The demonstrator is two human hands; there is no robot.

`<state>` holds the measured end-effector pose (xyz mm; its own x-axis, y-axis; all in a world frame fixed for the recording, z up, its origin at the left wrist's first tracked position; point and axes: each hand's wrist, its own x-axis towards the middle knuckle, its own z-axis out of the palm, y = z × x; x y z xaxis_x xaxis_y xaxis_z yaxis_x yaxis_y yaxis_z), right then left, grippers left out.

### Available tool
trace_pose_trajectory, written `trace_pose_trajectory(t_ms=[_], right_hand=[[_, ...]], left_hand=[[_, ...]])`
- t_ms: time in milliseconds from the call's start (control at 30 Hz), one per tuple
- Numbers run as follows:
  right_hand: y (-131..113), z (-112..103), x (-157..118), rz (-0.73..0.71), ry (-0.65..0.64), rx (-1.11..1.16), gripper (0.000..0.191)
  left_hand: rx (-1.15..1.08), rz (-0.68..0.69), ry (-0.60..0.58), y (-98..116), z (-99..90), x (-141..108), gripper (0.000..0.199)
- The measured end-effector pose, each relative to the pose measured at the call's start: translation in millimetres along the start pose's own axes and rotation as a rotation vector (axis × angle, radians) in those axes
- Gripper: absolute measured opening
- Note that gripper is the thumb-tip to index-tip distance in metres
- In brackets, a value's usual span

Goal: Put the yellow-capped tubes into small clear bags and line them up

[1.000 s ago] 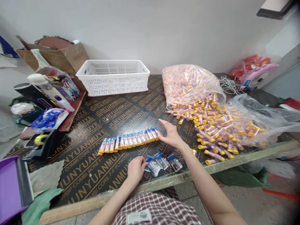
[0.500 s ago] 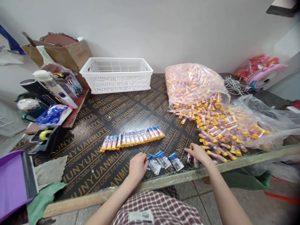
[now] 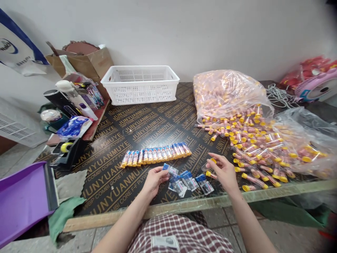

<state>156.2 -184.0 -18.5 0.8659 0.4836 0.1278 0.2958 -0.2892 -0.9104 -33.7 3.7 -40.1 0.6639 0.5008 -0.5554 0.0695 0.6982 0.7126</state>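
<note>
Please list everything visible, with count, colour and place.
capped tubes: many, pink, right
tubes in row: over twelve, blue, orange, centre
printed pieces: several, blue, front
tube bags: two, transparent, right
basket: one, white, back
fan: one, pink, right
cables: uncounted, pale, right
carton: one, brown, left
containers: several, mixed, left
tape dispenser: one, black, left
dustpan: one, purple, left
cloths: two, grey, green, left
packet: one, blue, left
tabletop: one, black, underneath
garment: one, maroon, bottom
left hand: one, bare, holding printed piece
right hand: one, bare, holding capped tube
</note>
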Motion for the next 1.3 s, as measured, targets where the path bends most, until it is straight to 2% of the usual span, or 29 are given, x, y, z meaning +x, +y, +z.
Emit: trace_pose_trajectory(t_ms=[167, 367, 567, 900, 1067, 1167, 1300], right_hand=[[-34, 33, -36, -0.074, -0.106, 0.201, 0.021], [-41, 55, -69, -0.249, -0.120, 0.142, 0.020], [-40, 62, -74, -0.330, -0.098, 0.088, 0.027], [-37, 69, -78, -0.303, -0.291, 0.135, 0.026], [-37, 65, -76, -0.381, -0.201, 0.053, 0.025], [-37, 60, -72, -0.364, -0.125, 0.040, 0.021], [-36, 55, -68, -0.324, -0.074, 0.048, 0.017]], left_hand=[[-0.117, 0.014, 0.072, 2, -1.9, 4, 0.020], [-0.164, 0.060, 0.142, 6, -2.9, 3, 0.025], [-0.158, 0.064, 0.150, 6, -2.5, 3, 0.030], [-0.078, 0.150, 0.053, 2, 4.4, -4, 0.031], [-0.052, 0.163, 0.086, 7, 2.4, -4, 0.021], [-0.060, 0.222, 0.084, 8, -1.9, -5, 0.010], [-0.108, 0.246, 0.032, 8, -3.9, -8, 0.019]])
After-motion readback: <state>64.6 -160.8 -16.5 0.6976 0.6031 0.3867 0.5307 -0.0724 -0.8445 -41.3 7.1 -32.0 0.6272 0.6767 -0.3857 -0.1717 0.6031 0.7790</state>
